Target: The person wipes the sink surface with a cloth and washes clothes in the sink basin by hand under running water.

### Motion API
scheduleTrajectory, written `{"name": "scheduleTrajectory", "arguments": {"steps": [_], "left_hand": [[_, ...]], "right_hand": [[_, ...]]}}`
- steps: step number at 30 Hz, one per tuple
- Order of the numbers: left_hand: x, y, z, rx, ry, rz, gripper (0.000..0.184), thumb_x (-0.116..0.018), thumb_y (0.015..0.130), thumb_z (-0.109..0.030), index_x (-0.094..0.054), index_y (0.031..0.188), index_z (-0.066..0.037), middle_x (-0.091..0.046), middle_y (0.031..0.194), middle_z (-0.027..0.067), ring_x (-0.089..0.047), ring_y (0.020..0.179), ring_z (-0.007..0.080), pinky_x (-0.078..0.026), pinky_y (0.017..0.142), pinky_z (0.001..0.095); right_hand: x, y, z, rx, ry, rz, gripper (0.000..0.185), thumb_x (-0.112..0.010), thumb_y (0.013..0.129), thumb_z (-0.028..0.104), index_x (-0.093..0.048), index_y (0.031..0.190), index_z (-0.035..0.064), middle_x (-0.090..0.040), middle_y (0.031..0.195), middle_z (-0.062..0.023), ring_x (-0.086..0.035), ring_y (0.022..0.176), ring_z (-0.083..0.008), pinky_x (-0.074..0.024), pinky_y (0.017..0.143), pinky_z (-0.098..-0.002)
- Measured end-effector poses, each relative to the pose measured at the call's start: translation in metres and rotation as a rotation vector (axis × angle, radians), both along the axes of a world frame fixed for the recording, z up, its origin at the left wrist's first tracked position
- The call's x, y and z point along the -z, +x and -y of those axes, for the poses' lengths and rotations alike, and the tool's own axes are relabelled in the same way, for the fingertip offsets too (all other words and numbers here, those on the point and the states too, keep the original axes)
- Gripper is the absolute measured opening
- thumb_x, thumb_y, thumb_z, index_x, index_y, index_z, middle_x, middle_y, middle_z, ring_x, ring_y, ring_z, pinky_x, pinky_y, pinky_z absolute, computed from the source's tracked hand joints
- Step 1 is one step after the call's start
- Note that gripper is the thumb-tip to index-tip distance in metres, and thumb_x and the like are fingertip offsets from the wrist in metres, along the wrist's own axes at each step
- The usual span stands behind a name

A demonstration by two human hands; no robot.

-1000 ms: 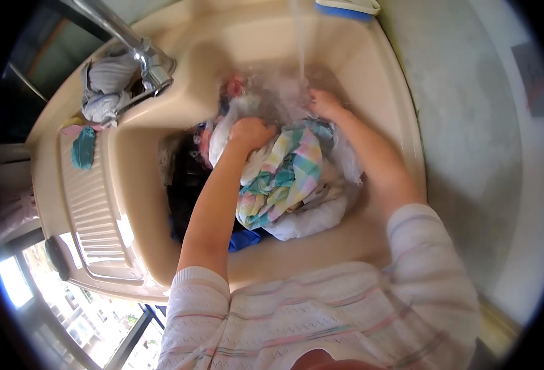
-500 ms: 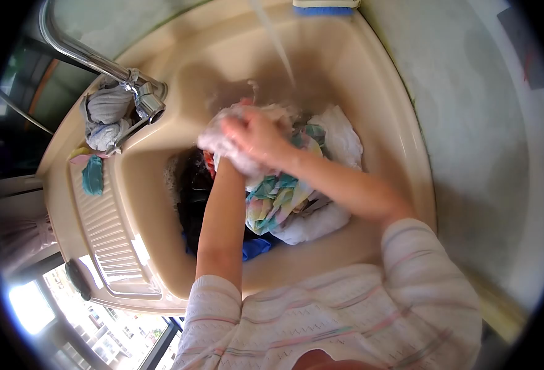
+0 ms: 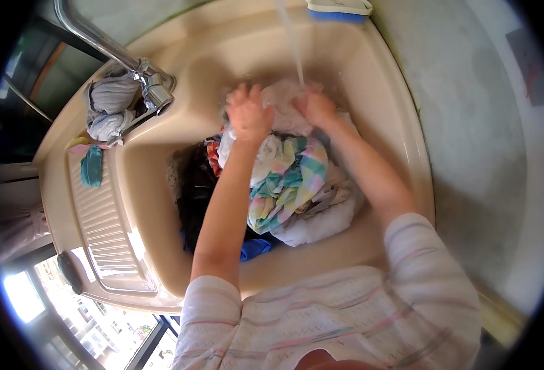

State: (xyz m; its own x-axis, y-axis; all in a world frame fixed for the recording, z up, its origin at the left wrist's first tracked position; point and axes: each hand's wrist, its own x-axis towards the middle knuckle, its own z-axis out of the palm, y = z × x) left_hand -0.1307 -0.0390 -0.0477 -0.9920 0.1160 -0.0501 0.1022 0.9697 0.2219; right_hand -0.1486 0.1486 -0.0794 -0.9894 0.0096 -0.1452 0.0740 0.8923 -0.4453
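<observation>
Under the running water (image 3: 294,49), a wet pale pink cloth (image 3: 284,102) lies spread at the far end of the basin. At its left edge is my left hand (image 3: 249,115), palm down with its fingers apart. My right hand (image 3: 316,108) grips the cloth's right side, its fingertips partly blurred. Just nearer to me, a checked green, yellow and pink cloth (image 3: 290,185) is bunched up with white cloth (image 3: 318,225). Dark clothes (image 3: 195,185) lie to the left in the basin, with a bit of red cloth (image 3: 212,155) and a blue piece (image 3: 256,248).
The beige basin (image 3: 401,154) has a ribbed washboard (image 3: 102,216) on its left side. A chrome tap (image 3: 154,89) stands beside grey rolled cloths (image 3: 112,92). A teal cloth (image 3: 91,166) lies at the washboard's top. A blue-bristled brush (image 3: 338,11) rests on the far rim.
My hands were together rubbing the bunched pale cloth; now they are apart, farther into the basin. The cloth has spread out beneath the water stream.
</observation>
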Motion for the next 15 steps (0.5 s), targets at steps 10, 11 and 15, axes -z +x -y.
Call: {"name": "scheduleTrajectory", "arguments": {"steps": [10,11,15], "left_hand": [[0.035,-0.012,-0.006,-0.576,2.053,0.744,0.044,-0.061,0.079,-0.026,-0.050,0.116,-0.006,-0.056,0.107,0.0084,-0.053,0.096,0.0185,-0.044,0.083,0.0340],[0.031,-0.012,-0.008,-0.666,2.204,0.795,0.042,-0.061,0.080,-0.025,-0.051,0.115,-0.004,-0.058,0.103,0.0083,-0.055,0.092,0.0180,-0.046,0.080,0.0326],[0.097,0.002,-0.001,-0.514,2.227,0.641,0.036,-0.055,0.084,-0.024,-0.053,0.113,-0.003,-0.058,0.104,0.0089,-0.055,0.094,0.0193,-0.045,0.080,0.0326]], "right_hand": [[-0.010,-0.013,0.025,0.015,-0.478,0.253,0.025,-0.061,0.076,0.023,-0.060,0.092,0.0046,-0.061,0.089,-0.0147,-0.060,0.083,-0.0253,-0.0478,0.071,-0.0319],[-0.050,0.024,0.058,0.042,-0.629,-0.165,0.021,-0.059,0.076,0.024,-0.061,0.087,0.0061,-0.061,0.089,-0.0147,-0.059,0.082,-0.0272,-0.0466,0.069,-0.0353],[-0.060,0.063,0.103,-0.325,-0.632,-0.365,0.013,-0.060,0.077,0.022,-0.057,0.079,0.0095,-0.058,0.081,-0.0108,-0.057,0.074,-0.0281,-0.0446,0.065,-0.0362]]}}
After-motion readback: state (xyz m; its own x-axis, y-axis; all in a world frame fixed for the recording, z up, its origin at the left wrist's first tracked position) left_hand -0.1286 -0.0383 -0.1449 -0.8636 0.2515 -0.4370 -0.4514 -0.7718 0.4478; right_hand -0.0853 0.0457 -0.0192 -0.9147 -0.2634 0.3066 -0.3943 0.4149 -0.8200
